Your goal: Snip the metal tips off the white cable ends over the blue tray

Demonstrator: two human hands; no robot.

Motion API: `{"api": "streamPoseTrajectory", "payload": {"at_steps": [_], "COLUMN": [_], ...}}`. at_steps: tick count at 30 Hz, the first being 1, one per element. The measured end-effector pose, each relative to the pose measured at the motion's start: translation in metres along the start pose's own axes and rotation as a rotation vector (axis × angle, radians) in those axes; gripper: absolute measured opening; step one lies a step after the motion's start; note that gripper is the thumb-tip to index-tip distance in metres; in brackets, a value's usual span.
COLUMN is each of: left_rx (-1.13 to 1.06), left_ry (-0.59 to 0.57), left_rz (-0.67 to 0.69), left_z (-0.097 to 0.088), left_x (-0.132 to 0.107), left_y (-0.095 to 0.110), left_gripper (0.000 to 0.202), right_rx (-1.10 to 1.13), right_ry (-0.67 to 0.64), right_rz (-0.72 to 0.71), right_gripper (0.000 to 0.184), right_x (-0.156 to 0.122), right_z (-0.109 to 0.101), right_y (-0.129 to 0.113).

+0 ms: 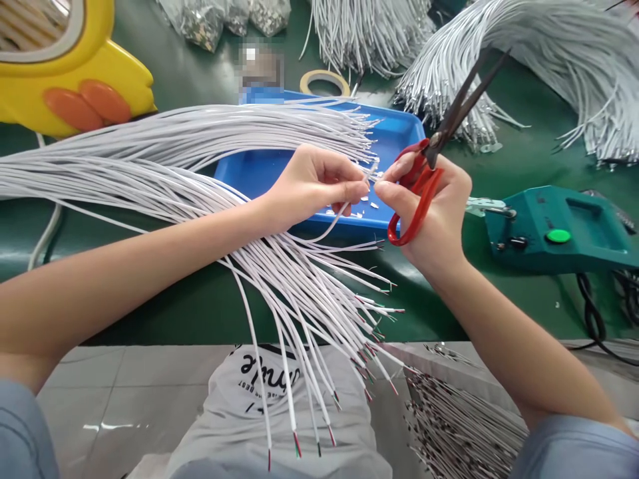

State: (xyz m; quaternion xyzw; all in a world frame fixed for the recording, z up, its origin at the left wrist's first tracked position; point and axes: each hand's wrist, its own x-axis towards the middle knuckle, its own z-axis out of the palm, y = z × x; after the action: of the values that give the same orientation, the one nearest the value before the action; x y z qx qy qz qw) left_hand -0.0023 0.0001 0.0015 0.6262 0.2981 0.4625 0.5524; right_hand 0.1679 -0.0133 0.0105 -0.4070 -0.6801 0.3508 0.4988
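Observation:
My left hand (314,183) pinches the end of one white cable (349,206) over a blue tray (259,166). My right hand (434,206) holds red-handled scissors (424,179) with dark blades pointing up and right; its thumb and forefinger meet the same cable end. A large bundle of white cables (164,159) lies across the green table under my left arm. Many of its ends with stripped coloured wires (359,332) fan out over the table's near edge.
A teal box with a green button (558,229) sits at right. More white cable bundles (554,60) lie at the back, with a tape roll (324,81) and bags of small parts (200,23). A yellow duck-shaped object (74,66) is at far left. White scraps lie in the tray.

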Motion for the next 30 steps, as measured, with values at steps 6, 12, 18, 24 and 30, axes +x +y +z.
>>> {"api": "streamPoseTrajectory", "payload": {"at_steps": [6,12,18,24,30], "left_rx": [-0.188,-0.175,-0.126,-0.046,0.0], "left_ry": [0.03,0.097,0.148,0.147,0.143], "left_rz": [-0.055,-0.054,-0.006,0.057,0.056], "left_z": [-0.004,-0.005,-0.007,-0.006,-0.006], "left_x": [0.002,0.005,0.004,0.002,0.001], "left_y": [-0.003,0.0,-0.004,-0.005,-0.005], "left_gripper": [0.018,0.013,0.015,0.016,0.02], "right_rx": [-0.367,-0.585,-0.686,-0.684,-0.711], "right_ry": [0.043,-0.052,-0.085,-0.09,-0.108], "right_rz": [-0.064,-0.091,-0.106,-0.131,-0.131], "right_gripper": [0.025,0.017,0.018,0.021,0.019], "right_x": [0.008,0.014,0.012,0.011,0.011], "right_z": [-0.004,-0.012,-0.014,-0.012,-0.011], "right_y": [0.008,0.011,0.005,0.001,0.003]}}
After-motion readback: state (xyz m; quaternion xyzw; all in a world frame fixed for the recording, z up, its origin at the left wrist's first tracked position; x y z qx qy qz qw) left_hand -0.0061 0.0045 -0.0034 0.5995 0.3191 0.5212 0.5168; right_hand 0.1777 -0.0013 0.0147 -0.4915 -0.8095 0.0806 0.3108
